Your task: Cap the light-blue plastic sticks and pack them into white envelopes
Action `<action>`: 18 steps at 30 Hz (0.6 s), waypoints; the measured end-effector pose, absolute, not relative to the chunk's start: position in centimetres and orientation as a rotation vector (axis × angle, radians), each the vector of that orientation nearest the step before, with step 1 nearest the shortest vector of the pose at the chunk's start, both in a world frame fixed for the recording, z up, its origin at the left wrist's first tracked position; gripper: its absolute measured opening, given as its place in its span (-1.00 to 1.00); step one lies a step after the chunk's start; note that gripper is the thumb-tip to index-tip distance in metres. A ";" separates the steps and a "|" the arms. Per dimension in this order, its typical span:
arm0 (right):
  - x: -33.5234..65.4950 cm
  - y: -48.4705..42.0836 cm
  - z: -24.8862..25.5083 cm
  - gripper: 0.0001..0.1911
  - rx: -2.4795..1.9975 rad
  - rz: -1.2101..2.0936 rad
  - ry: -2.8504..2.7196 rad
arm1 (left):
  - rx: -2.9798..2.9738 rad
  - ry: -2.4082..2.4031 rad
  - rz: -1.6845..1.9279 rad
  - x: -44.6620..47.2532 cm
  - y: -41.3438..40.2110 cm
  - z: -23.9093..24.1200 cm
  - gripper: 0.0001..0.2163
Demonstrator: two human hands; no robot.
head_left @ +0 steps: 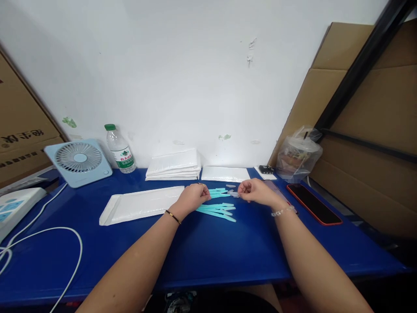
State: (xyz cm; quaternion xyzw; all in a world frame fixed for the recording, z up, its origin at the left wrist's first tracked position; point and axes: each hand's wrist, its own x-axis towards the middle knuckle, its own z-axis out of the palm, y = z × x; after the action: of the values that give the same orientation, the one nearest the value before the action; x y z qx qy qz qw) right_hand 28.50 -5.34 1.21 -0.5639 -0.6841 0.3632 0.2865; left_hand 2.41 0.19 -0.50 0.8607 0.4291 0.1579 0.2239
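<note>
Several turquoise eyebrow razors (219, 211) lie fanned out on the blue table. My left hand (197, 195) is closed in a pinch at the handles of a few more turquoise razors (219, 193), whose blade ends point right. Across from it, my right hand (256, 192) has its fingers pinched beside small clear plastic caps (233, 194). Whether a cap sits between those fingertips is too small to tell. Left of my left hand, a white padded envelope (140, 204) lies flat.
Against the wall are a stack of white envelopes (174, 164), another white envelope (224, 174), a water bottle (120, 150) and a blue fan (80, 161). A phone (314, 204) and a bagged cup (298, 152) are on the right. White cable (80, 243) loops at left.
</note>
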 end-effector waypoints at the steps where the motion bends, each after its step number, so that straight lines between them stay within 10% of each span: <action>1: 28.4 -5.3 1.2 -0.90 -1.507 0.978 -1.824 | 2.377 1.181 0.432 2.4 0.2 -0.5 -0.87; 12: 27.9 -5.0 0.4 -0.84 -1.487 1.147 -1.955 | 2.389 1.126 0.244 3.3 -0.6 -0.4 -0.83; 18: 30.1 -4.3 -0.1 -0.87 -1.701 0.559 -2.014 | 2.632 1.376 0.505 2.8 0.6 -1.4 -0.77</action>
State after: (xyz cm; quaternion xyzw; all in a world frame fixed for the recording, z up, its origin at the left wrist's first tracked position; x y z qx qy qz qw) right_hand 30.15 -4.33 -0.05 -0.6156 -0.7287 0.2024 0.2216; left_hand 2.79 0.58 -1.41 0.8719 0.4557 0.1671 0.0645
